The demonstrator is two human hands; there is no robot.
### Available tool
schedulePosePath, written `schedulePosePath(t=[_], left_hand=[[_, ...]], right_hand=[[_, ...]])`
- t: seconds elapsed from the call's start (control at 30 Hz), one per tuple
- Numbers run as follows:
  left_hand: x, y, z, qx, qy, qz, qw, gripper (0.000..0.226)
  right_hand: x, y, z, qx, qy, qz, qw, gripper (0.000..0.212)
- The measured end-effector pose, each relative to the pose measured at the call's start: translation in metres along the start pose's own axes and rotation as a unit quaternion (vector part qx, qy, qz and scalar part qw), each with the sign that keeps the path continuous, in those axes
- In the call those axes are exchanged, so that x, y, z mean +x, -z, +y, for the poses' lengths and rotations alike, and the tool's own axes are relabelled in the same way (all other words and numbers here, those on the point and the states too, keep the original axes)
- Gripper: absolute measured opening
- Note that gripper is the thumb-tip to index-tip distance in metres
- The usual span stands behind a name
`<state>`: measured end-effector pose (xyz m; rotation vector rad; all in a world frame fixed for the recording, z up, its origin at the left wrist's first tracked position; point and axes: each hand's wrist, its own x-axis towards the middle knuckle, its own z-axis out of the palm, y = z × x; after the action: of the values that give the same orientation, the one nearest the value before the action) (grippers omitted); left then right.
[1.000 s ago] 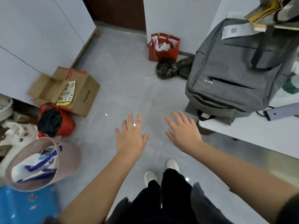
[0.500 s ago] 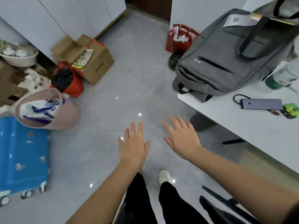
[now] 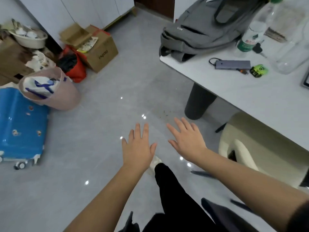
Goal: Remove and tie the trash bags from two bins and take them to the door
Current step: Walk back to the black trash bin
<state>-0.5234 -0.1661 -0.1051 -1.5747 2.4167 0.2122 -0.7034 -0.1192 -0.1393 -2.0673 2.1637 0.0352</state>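
A pink bin [image 3: 61,97] stands on the grey floor at the left, with a white and blue bag [image 3: 39,86] inside it. A dark brown door [image 3: 153,4] shows at the top of the view. My left hand [image 3: 138,148] and my right hand [image 3: 188,141] are stretched out side by side over the floor, palms down, fingers straight, holding nothing. Both hands are well to the right of the bin. No tied trash bags are in view.
A blue suitcase [image 3: 21,126] stands beside the bin. Behind it are a red bag [image 3: 76,71], a cardboard box [image 3: 98,52] and a basin [image 3: 30,39]. A white table [image 3: 250,92] at the right carries a grey backpack [image 3: 204,29]; a chair [image 3: 260,148] sits under it.
The view has moved back from the door. The red paper bag and two dark tied bags by the wall have gone out of sight. My hands stay open and empty.
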Motion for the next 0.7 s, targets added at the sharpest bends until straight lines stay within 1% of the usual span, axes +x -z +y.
schedulePosePath(t=[0.17, 0.37, 0.47, 0.57, 0.7], left_hand=[[-0.097, -0.013, 0.043, -0.028, 0.014, -0.03, 0.999, 0.073], [-0.152, -0.006, 0.09, -0.045, 0.026, -0.037, 0.998, 0.074], [-0.176, -0.007, 0.122, -0.055, 0.048, -0.028, 0.997, 0.074], [-0.192, -0.012, 0.161, -0.047, 0.066, -0.002, 0.997, 0.073], [-0.219, -0.024, 0.224, -0.043, 0.094, 0.0, 0.995, 0.072]], right_hand=[[-0.099, 0.006, 0.005, 0.005, 0.018, -0.029, 0.999, 0.062], [-0.166, 0.025, 0.029, -0.012, 0.029, -0.023, 0.999, 0.06], [-0.195, 0.029, 0.053, -0.012, 0.041, -0.012, 0.999, 0.059], [-0.219, 0.032, 0.089, -0.026, 0.054, -0.013, 0.998, 0.06], [-0.257, 0.035, 0.145, -0.025, 0.091, -0.013, 0.995, 0.055]])
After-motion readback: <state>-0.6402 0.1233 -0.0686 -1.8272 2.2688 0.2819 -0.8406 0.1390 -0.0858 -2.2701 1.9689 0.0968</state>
